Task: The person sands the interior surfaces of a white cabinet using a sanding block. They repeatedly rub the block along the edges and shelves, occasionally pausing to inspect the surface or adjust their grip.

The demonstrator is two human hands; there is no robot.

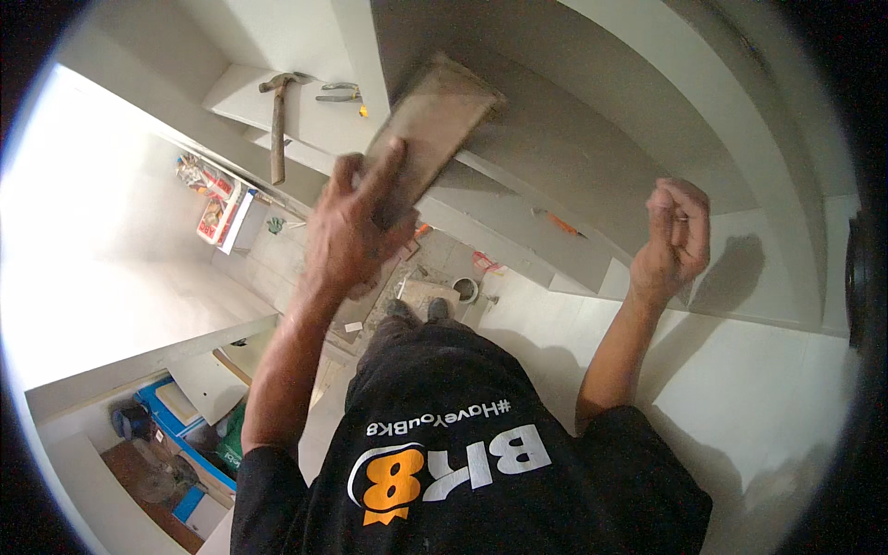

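My left hand [356, 227] is closed on a flat, rectangular brownish board [439, 120] with pale edges. Its index finger lies stretched along the board's face. Slight motion blur softens the board, and its underside is hidden. The board's far end is over the dark grey inner face of a white cabinet. On the right, my right hand [677, 231] is raised near the curved white panel [786, 157], its fingers curled in and the thumb against them. Anything inside those fingers is hidden. A claw hammer [278, 129] and pliers [339, 92] lie to the left of the board.
An orange-handled tool [560, 224] rests on a ledge between my hands. Down by my feet stands a small bucket [465, 289]. At lower left, an open compartment holds a blue box [176, 416]. A bin of packaged items [217, 203] stands at left.
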